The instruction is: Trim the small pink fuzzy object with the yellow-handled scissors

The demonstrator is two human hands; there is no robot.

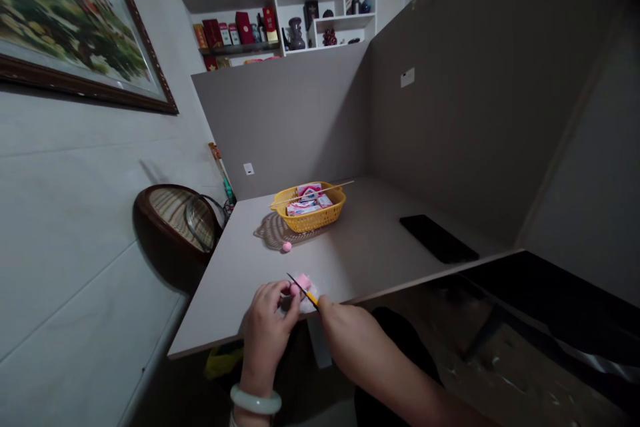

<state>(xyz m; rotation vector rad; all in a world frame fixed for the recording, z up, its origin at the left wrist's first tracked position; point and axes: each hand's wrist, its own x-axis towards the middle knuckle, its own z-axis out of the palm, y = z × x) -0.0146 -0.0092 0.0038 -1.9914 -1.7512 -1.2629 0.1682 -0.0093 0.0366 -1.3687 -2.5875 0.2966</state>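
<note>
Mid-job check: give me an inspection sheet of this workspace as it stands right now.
Surface: grey table, dimly lit.
Job's things: pink piece at the near edge; knife, dark blade, yellow handle, against it.
Clutter: yellow basket holding packets, thin stick across it; small pink ball; black phone.
Hands: left hand pinches the pink piece; right hand holds the knife.
Cables: nothing seen.
Surroundings: grey partitions, framed picture, wall shelf.

— What's around the basket point(313, 219) on the desk point(370, 253)?
— Boxes point(303, 208) in it, a stick point(325, 190) across its rim, a small ball point(287, 247) just before it, the phone point(439, 238) well to its right.
</note>
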